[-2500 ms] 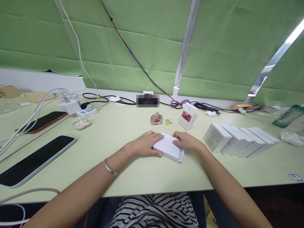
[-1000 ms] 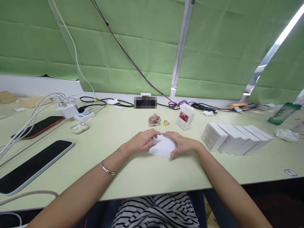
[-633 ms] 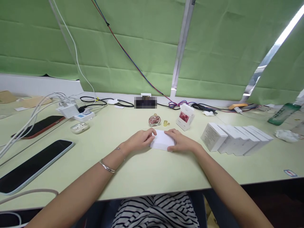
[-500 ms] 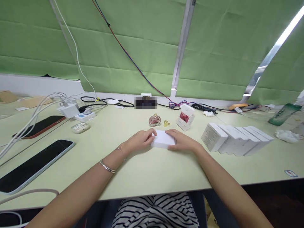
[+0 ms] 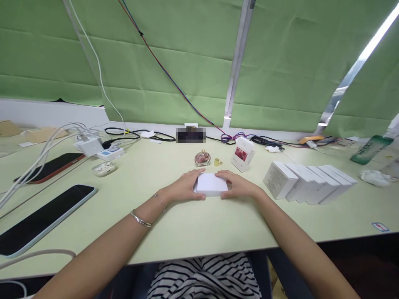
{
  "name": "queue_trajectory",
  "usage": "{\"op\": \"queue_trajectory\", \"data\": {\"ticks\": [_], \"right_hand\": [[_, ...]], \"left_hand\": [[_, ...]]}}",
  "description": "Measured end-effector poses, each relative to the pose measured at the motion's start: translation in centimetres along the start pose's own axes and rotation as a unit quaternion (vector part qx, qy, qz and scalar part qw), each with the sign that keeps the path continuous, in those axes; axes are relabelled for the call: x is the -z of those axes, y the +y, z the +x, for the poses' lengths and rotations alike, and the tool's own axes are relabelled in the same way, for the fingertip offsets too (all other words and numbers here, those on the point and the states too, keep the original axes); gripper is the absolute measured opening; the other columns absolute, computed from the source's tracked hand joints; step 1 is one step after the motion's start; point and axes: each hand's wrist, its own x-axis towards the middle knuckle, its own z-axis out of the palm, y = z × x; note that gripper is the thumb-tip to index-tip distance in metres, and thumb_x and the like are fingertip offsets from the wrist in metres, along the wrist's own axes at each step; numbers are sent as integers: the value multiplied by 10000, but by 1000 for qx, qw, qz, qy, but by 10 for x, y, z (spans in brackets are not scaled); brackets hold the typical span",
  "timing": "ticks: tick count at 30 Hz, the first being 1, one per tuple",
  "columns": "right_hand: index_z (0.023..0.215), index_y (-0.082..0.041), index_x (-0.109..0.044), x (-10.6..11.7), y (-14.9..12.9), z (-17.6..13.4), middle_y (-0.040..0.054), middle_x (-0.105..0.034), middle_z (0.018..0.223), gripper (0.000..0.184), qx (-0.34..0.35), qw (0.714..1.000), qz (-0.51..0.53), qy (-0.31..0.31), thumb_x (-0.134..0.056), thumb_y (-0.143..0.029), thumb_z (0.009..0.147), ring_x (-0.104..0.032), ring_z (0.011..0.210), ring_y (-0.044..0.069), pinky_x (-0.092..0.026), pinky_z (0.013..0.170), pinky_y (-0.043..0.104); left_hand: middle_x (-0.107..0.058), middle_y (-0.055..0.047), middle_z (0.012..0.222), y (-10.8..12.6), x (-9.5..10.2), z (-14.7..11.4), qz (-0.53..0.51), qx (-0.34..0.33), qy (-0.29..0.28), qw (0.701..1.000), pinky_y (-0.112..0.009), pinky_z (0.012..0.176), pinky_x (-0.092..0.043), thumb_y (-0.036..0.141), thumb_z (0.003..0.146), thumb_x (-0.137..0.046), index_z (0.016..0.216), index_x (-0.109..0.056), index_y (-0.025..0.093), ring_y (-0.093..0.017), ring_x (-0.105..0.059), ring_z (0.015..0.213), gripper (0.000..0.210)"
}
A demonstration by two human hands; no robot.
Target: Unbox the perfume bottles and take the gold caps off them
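Observation:
A small white box (image 5: pixel 212 185) lies flat on the table in front of me. My left hand (image 5: pixel 186 186) is wrapped round its left end, thumb at the near edge and fingers at the far edge. Round the right end, my right hand (image 5: pixel 239 185) grips it the same way. Just beyond the box stands a round perfume bottle (image 5: pixel 202 158) with pinkish contents and an ornate top. A gold cap (image 5: pixel 217 162) and a smaller gold piece (image 5: pixel 221 163) sit beside it. Behind my right hand, a white carton (image 5: pixel 242 155) with a red picture stands upright.
Several white boxes (image 5: pixel 279 179) stand in a row on the right. Farther right are a green bottle (image 5: pixel 372 149) and a crumpled tissue (image 5: pixel 375 177). Phones (image 5: pixel 46 220), an earbud case (image 5: pixel 104 168) and a power strip (image 5: pixel 110 153) lie left. Cables (image 5: pixel 266 142) run along the back.
My left hand has opened from its curled pose and spread round the left end of the box, thumb moving to the near edge. The right hand stays at its end.

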Motion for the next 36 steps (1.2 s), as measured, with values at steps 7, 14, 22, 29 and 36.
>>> {"op": "queue_trajectory", "data": {"ticks": [7, 14, 22, 29, 36], "right_hand": [[1260, -233, -435, -4, 10, 2, 84, -427, 1250, 743, 16, 999, 33, 19, -740, -351, 593, -450, 1137, 234, -407, 950, 400], [1235, -234, -459, -4, 9, 2, 82, -437, 1246, 731, 12, 998, 50, 31, -749, -352, 574, -456, 1134, 232, -407, 959, 409], [1230, -248, -416, -2, 0, 9, 84, -376, 1321, 695, 18, 957, 231, 174, -709, -379, 614, -368, 1230, 229, -392, 981, 398], [1220, -242, -340, -42, -17, 21, 103, -345, 1312, 707, 77, 932, 262, 240, -689, -432, 636, -342, 1244, 218, -397, 991, 373], [1326, -250, -164, -51, -24, 21, 120, -258, 1319, 798, 87, 930, 105, 342, -628, -415, 699, -244, 1275, 246, -363, 1012, 438]], "left_hand": [[-405, -125, 1304, 0, 0, -1, -4, -3, 4, 1000, -411, 971, -310, 572, 615, -624, 1337, -301, 175, -311, -354, 1196, 885], [-374, -144, 1312, -1, 0, -2, -75, 1, 12, 997, -469, 992, -289, 546, 590, -670, 1352, -276, 183, -338, -326, 1212, 932], [-86, -172, 1424, 12, -2, 7, -402, 68, 215, 887, -442, 930, -404, 533, 629, -666, 1363, 81, 270, -300, -319, 1248, 1079], [-317, -131, 1386, 36, -15, 6, -505, -62, 96, 855, -435, 931, -417, 396, 690, -681, 1360, -200, 280, -295, -412, 1196, 833], [-404, -124, 1330, 45, -7, 3, -566, 10, 171, 807, -448, 818, -489, 351, 734, -629, 1314, -295, 246, -312, -424, 1173, 678]]}}
